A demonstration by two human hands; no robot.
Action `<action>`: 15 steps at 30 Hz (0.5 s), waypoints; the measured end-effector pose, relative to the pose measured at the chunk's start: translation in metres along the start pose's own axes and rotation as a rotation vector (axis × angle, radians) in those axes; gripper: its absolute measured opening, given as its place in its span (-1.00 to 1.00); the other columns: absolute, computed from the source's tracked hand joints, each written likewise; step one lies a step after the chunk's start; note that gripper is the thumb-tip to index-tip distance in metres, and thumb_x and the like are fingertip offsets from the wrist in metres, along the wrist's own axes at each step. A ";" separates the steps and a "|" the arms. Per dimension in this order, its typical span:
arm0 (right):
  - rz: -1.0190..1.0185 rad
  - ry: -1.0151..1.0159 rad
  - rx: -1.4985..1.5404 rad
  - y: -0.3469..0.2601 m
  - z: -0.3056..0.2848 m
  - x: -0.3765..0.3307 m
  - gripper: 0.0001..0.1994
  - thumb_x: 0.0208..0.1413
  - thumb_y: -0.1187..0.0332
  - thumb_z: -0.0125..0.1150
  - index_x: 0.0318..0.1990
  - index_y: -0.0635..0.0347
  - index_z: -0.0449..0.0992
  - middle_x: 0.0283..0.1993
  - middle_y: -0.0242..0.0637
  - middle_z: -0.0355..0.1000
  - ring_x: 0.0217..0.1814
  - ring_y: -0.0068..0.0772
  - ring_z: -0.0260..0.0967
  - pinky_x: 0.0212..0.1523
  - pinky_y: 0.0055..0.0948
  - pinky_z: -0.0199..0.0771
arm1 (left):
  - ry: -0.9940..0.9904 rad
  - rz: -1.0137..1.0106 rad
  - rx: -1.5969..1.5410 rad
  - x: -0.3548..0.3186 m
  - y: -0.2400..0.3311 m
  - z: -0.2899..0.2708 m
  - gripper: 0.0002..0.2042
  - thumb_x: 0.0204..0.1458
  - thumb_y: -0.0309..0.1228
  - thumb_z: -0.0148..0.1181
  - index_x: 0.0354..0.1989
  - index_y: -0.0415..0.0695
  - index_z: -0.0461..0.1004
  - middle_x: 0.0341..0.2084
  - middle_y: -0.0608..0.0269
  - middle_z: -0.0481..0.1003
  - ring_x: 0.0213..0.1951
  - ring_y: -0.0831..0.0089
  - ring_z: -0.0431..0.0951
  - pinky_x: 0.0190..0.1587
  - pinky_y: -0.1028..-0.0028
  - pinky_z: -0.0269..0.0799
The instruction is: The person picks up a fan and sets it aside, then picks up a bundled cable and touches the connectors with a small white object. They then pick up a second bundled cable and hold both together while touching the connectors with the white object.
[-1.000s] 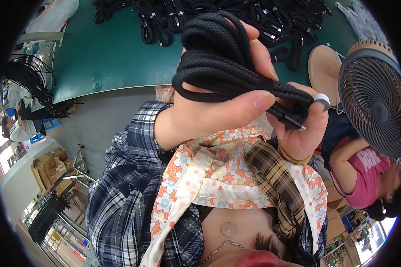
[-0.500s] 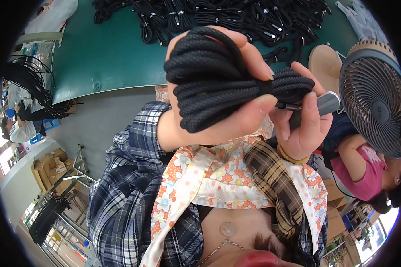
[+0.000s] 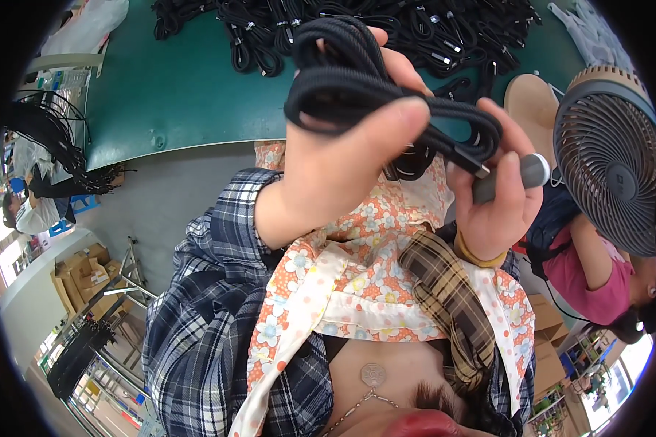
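Note:
My left hand (image 3: 342, 164) is closed around a coiled black braided cable (image 3: 342, 81), its thumb lying across the near side of the bundle. The loops stand up beyond the thumb, and a plug end points right. My right hand (image 3: 497, 218) is wrapped round a short grey cylinder with a white end (image 3: 494, 183); its exact kind does not show. The right fingers also reach around the bundle's right-hand loop, next to the plug. Both hands are raised in front of the floral apron (image 3: 379, 273), near the table's front edge.
Many coiled black cables (image 3: 415, 33) lie heaped along the far side of the green table (image 3: 189, 95). At the right stand a grey fan (image 3: 612, 160) and a beige oval object (image 3: 530, 109). A person in pink (image 3: 583, 280) sits beyond. Loose black cables (image 3: 47, 138) hang at the left.
The bundle has turned in my left hand, and its loops now show open from the side. The grey cylinder has tilted in my right hand, its white end facing more toward the view.

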State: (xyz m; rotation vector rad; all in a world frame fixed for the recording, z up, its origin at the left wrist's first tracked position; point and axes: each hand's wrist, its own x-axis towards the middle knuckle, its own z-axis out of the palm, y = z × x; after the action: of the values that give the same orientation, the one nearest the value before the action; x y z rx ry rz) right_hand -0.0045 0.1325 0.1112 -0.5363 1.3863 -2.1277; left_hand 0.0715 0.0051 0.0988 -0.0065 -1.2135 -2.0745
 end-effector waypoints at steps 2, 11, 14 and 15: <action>-0.062 0.021 -0.039 0.000 -0.004 0.004 -0.52 -0.18 0.38 0.19 -0.08 0.44 0.25 -0.48 -0.34 0.29 -0.55 -0.69 0.19 -0.63 -0.74 0.14 | 0.248 -0.282 -0.214 0.006 0.007 0.009 -0.63 -0.20 -0.59 0.04 -0.15 -0.17 0.15 -0.32 0.18 0.34 -0.25 0.40 0.36 -0.20 0.47 0.30; -0.657 -0.345 -0.971 0.010 -0.005 0.022 -0.42 -0.35 0.29 0.32 -0.11 0.42 0.29 -0.26 -0.15 0.31 -0.30 -0.42 0.31 -0.36 -0.54 0.36 | 0.275 -0.541 -0.596 0.009 0.005 0.006 -0.69 -0.14 -0.55 -0.04 -0.16 -0.19 0.17 -0.25 0.11 0.34 -0.14 0.34 0.33 -0.07 0.37 0.23; -0.662 -0.266 -0.842 0.014 -0.006 0.017 -0.41 -0.34 0.29 0.32 -0.12 0.44 0.28 -0.26 -0.13 0.32 -0.29 -0.40 0.31 -0.33 -0.54 0.35 | 0.142 -0.482 -0.533 0.007 0.004 0.004 -0.63 -0.13 -0.46 -0.07 -0.07 -0.19 0.15 -0.17 0.13 0.31 -0.04 0.25 0.25 0.03 0.30 0.12; -0.531 -0.244 -0.664 0.014 -0.006 0.014 -0.42 -0.34 0.29 0.32 -0.12 0.45 0.28 -0.26 -0.12 0.32 -0.29 -0.40 0.31 -0.31 -0.54 0.34 | 0.077 -0.453 -0.500 0.006 0.003 0.004 -0.59 -0.12 -0.42 -0.08 -0.03 -0.19 0.13 -0.14 0.14 0.29 0.01 0.21 0.22 0.09 0.27 0.07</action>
State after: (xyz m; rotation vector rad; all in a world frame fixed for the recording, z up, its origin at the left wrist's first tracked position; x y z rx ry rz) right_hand -0.0156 0.1232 0.0963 -1.5091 1.9505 -1.8229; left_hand 0.0677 0.0036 0.1050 0.1250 -0.6600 -2.7003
